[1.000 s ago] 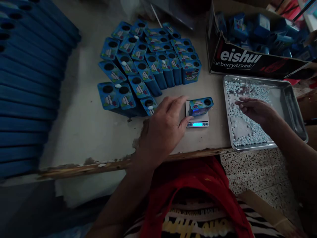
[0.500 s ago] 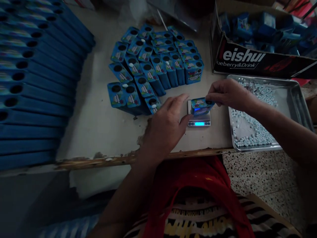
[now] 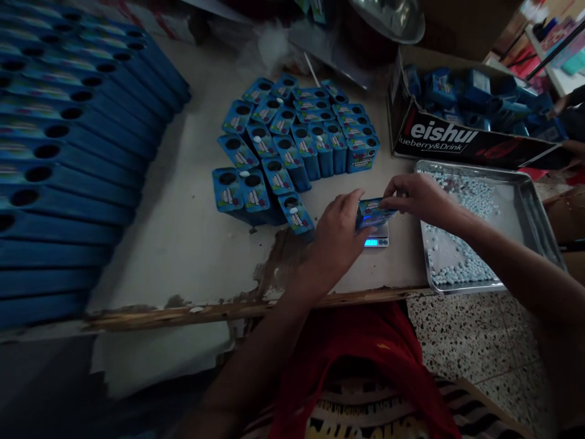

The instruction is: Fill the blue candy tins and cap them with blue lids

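Observation:
A small blue candy box [image 3: 372, 213] with a printed label is over the digital scale [image 3: 382, 242], whose display glows blue. My left hand [image 3: 338, 235] is closed around the box's left end, thumb in front and fingers behind. At the box's right end my right hand [image 3: 418, 198] is pinched over the top, its fingertips hiding the hole there. Whether it holds small candies cannot be made out. Left of the scale stand several blue boxes [image 3: 292, 158] with round holes, some with a white candy on top. A metal tray [image 3: 518, 201] of pale candies [image 3: 461, 262] lies under my right forearm.
Long rows of blue boxes [image 3: 82, 164] fill the left side. A black carton [image 3: 439, 137] holding more blue containers stands behind the tray; another person's hand [image 3: 560, 108] reaches in at its right. The worn wooden table edge [image 3: 183, 314] runs in front of me.
My left hand has moved in to the box and closed on its left end. The box seems raised slightly off the scale. My right hand stays at its top; the view has shifted.

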`<action>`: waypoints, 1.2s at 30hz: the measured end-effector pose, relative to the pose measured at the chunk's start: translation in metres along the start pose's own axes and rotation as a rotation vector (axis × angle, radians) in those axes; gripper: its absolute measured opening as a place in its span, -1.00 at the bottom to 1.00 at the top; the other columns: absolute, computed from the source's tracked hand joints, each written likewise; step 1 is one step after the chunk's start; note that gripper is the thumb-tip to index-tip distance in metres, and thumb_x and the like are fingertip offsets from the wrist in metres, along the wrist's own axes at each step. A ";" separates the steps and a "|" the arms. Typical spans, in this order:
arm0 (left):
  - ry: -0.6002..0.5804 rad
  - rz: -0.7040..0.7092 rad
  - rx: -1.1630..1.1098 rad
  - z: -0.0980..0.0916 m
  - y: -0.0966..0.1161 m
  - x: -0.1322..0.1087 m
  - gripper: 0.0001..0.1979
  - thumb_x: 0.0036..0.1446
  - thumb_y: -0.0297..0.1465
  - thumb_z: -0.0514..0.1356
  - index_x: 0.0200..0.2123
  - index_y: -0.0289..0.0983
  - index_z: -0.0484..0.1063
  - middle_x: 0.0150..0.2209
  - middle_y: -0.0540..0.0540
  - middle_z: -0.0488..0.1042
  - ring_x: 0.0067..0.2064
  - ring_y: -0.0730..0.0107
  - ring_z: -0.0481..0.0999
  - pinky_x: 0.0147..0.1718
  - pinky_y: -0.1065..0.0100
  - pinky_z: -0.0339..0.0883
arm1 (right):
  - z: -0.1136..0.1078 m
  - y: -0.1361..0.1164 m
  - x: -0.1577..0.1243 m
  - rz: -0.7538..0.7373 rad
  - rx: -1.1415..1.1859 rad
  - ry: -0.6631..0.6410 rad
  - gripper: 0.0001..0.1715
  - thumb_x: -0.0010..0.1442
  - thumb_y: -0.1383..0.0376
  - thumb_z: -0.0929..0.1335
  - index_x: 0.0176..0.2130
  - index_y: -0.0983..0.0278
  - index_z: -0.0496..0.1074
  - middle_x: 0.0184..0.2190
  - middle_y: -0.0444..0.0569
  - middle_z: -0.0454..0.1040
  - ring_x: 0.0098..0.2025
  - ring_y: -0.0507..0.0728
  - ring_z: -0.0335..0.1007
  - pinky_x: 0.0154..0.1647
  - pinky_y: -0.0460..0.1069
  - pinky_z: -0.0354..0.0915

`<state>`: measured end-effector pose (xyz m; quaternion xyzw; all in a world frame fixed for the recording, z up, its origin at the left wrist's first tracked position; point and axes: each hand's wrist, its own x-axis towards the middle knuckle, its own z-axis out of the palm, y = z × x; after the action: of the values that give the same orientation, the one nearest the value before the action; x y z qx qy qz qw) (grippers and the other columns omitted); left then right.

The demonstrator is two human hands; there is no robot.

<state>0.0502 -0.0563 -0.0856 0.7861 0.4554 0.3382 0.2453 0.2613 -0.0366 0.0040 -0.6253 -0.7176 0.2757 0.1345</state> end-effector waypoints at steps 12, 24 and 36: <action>-0.026 0.003 0.015 -0.003 0.002 0.001 -0.29 0.13 -0.56 0.44 0.33 -0.18 0.38 0.23 -0.24 0.54 0.26 -0.06 0.57 0.24 0.02 0.52 | -0.006 0.014 0.008 0.225 0.619 0.011 -0.61 0.38 -0.01 0.44 -0.30 0.23 0.47 -0.64 -0.20 0.32 -0.60 0.00 0.11 -0.53 -0.05 0.00; -0.047 -0.026 0.036 -0.010 -0.002 0.000 -0.24 0.10 -0.55 0.47 0.34 -0.22 0.38 0.24 -0.26 0.54 0.28 -0.08 0.56 0.26 0.01 0.51 | -0.018 0.008 -0.002 0.220 0.633 -0.087 -0.73 0.24 0.22 0.57 -0.28 0.19 0.44 -0.45 -0.09 0.57 -0.55 0.00 0.16 -0.50 -0.04 0.08; -0.075 -0.039 0.052 0.002 -0.004 0.011 -0.25 0.13 -0.52 0.48 0.35 -0.18 0.35 0.26 -0.24 0.52 0.30 -0.08 0.54 0.28 -0.01 0.47 | -0.007 0.013 -0.006 0.000 0.026 0.023 -0.72 0.28 0.13 0.55 -0.30 0.29 0.57 -0.55 -0.19 0.40 -0.45 0.01 0.22 -0.35 -0.01 0.02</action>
<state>0.0531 -0.0454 -0.0860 0.7955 0.4697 0.2915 0.2482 0.2765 -0.0398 0.0031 -0.6265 -0.7125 0.2777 0.1506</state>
